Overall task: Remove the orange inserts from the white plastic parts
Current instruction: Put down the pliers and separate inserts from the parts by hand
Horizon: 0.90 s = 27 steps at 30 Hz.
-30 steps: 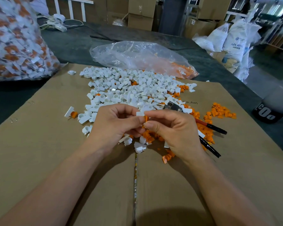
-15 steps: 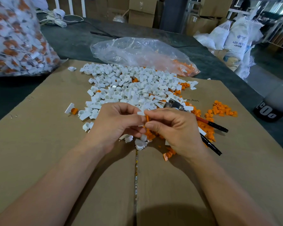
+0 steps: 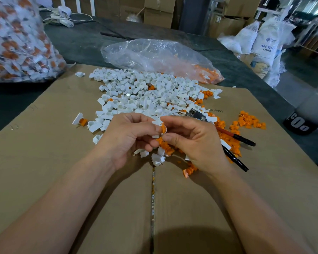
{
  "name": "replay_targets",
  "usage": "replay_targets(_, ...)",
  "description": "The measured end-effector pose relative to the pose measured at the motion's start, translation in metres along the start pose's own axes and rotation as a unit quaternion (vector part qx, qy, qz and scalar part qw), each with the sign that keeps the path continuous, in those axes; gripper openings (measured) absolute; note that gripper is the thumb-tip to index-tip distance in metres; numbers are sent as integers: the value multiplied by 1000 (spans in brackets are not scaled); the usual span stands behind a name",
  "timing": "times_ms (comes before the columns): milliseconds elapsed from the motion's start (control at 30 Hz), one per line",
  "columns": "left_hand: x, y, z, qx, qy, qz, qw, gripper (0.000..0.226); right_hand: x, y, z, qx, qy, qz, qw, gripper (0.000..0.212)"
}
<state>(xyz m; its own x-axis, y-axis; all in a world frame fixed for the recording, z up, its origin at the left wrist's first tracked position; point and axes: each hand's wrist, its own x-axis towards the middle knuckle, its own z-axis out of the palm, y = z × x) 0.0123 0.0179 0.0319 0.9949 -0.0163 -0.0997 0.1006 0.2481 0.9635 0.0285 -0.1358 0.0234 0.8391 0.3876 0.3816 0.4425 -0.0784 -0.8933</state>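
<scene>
Cardboard [image 3: 44, 162]: work surface, nearest.
Left hand [image 3: 128, 138]: fingers curled, pinching one white part [image 3: 157, 123], likely to steady it.
Right hand [image 3: 193, 142]: thumb and forefinger pinch its orange insert [image 3: 162, 128], seemingly to pull it free.
Pliers [image 3: 233, 136]: idle, just right.
Pile [image 3: 145, 92] of white parts: beyond the hands.
Bag [image 3: 154, 54] holding inserts: far.

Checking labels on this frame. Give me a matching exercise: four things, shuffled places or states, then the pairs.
Things
1. pliers
2. clear bag
3. held white part
4. lone white part

Places or states
a. on the cardboard, left of the white pile, apart from it
b. pinched between the left hand and the right hand
c. behind the white pile, crumpled, see-through
d. on loose orange inserts, beside the right hand

Pairs: 1-d, 2-c, 3-b, 4-a
</scene>
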Motion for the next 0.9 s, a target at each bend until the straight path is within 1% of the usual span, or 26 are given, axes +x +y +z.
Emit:
replay_targets(100,0,-1,0,9,-9,6,1000,10,-1,-2,1,-33,14,-24,999,34)
replay_targets(200,-1,-3,0,20,-13,19,1000,15,-1,-2,0,-56,25,-31,998,35)
replay_targets(300,0,-3,1,24,-11,32,999,14,-1,-1,-1,-32,30,0,999,34)
replay_targets(367,0,-3,1,27,-9,40,999,13,-1,-2,-1,-32,28,6,999,36)
replay_targets(467,-1,-3,1,32,-6,52,998,18,0,-3,-2,-13,22,18,1000,38)
replay_targets(567,-2,-3,1,32,-2,59,998,19,-1,-5,-2,13,6,41,999,37)
replay_targets(667,-1,-3,-1,36,4,62,997,13,0,-7,-4,47,-23,68,996,30)
replay_targets(767,-2,-3,0,56,-8,73,996,9,0,-7,-5,70,-18,103,992,16)
replay_targets(900,-4,-5,2,70,-18,80,994,11,0,-8,-7,77,-35,130,988,12)
